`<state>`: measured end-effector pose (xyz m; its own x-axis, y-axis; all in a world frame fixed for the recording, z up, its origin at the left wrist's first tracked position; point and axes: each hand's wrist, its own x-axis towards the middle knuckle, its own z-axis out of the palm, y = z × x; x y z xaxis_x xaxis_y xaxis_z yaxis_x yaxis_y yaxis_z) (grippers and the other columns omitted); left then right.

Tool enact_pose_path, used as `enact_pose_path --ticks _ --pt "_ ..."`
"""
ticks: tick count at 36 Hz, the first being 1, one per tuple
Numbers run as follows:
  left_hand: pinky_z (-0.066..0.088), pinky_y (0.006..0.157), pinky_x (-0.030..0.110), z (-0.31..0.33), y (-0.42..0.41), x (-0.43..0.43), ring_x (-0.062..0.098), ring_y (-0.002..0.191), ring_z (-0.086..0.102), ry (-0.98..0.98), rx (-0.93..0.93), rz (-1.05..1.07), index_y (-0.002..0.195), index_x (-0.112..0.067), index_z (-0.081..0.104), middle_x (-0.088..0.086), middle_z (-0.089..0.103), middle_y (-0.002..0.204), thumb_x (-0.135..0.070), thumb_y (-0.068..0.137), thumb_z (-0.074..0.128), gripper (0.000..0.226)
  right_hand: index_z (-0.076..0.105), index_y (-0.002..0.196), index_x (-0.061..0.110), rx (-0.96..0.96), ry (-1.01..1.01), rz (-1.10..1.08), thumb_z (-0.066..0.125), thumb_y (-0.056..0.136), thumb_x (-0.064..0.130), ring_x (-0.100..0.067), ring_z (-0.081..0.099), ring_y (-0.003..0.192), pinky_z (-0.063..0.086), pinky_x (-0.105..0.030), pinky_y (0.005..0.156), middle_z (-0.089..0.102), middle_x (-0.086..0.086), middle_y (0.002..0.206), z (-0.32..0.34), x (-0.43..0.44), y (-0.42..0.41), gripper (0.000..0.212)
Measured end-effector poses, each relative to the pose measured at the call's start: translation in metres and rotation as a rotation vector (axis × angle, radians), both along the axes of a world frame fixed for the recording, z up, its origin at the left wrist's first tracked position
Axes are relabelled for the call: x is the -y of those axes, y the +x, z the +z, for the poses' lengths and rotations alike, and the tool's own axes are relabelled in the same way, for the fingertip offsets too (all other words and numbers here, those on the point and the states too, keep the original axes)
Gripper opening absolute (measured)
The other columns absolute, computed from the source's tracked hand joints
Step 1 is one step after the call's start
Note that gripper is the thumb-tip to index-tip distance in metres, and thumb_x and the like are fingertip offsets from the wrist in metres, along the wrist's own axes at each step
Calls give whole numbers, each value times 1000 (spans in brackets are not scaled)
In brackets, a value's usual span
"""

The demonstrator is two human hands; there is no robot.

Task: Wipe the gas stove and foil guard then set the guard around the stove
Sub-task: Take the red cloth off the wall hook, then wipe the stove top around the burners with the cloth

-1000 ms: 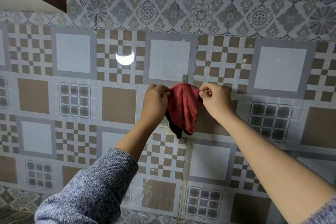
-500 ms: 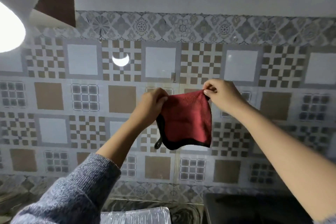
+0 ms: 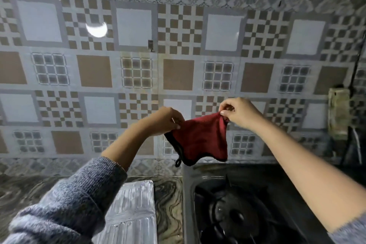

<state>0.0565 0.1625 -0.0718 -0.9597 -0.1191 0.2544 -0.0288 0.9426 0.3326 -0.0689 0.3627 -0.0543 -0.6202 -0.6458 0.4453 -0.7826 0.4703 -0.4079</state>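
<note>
A red cloth (image 3: 200, 138) with black trim and a small loop hangs spread between my hands in front of the tiled wall. My left hand (image 3: 165, 121) pinches its left top corner and my right hand (image 3: 240, 112) pinches its right top corner. Below the cloth lies the black gas stove (image 3: 237, 210) with its burner grate, at the lower right. The folded silver foil guard (image 3: 134, 212) lies flat on the marbled counter just left of the stove, partly hidden by my left sleeve.
A small hook (image 3: 150, 44) is fixed on the patterned tile wall (image 3: 95, 71) above the cloth. A grimy wall socket (image 3: 338, 115) with dark cables sits at the far right. The marbled counter (image 3: 168, 204) runs along the bottom.
My hands took the cloth down from the wall hook, spread it open and lowered it. The view tilted down, bringing the stove and foil guard into sight.
</note>
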Motion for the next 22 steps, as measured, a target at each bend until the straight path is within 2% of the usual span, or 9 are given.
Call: enact_pose_path --ticks 5,7,11,14,18,20,22 --pt "45 78 21 -22 -46 -25 13 88 59 -26 48 122 105 -10 69 5 69 105 -3 85 59 23 67 94 9 51 113 36 60 87 11 -13 56 83 40 -22 75 61 0 88 -19 -12 -53 10" --pt "46 78 23 -28 -61 -30 17 90 62 2 30 187 104 -8 70 9 69 105 -1 85 58 23 67 93 9 68 107 55 59 87 10 -14 56 84 39 -21 74 61 -1 89 -27 -10 -71 9" --pt "54 82 35 -36 -81 -40 25 91 65 95 -156 365 100 -9 71 12 70 102 2 85 51 28 66 88 10 86 -33 69 56 88 7 -16 58 83 39 -21 73 63 -1 86 -36 -2 -101 10" --pt "53 81 34 -45 -86 -46 26 92 64 95 -246 431 101 -9 71 11 68 104 2 85 48 30 64 89 9 54 -94 108 54 90 7 -17 57 80 41 -23 73 63 -2 86 -47 3 -110 11" --pt "47 88 30 -75 -80 -51 26 100 62 82 -169 443 106 -7 70 12 67 109 0 85 50 30 63 89 11 54 -12 174 53 91 10 -16 55 87 41 -24 78 60 -1 92 -83 4 -114 11" --pt "48 87 33 -96 -70 -54 27 97 62 114 -116 421 105 -7 71 13 68 105 2 84 51 30 64 87 12 101 51 198 54 90 10 -14 53 84 38 -23 77 59 1 88 -103 1 -112 10" --pt "47 85 30 -114 -58 -59 24 96 62 135 -72 390 104 -7 71 11 68 103 2 83 52 30 64 85 15 171 102 227 55 90 10 -14 55 81 38 -23 75 60 2 87 -123 -4 -109 11"
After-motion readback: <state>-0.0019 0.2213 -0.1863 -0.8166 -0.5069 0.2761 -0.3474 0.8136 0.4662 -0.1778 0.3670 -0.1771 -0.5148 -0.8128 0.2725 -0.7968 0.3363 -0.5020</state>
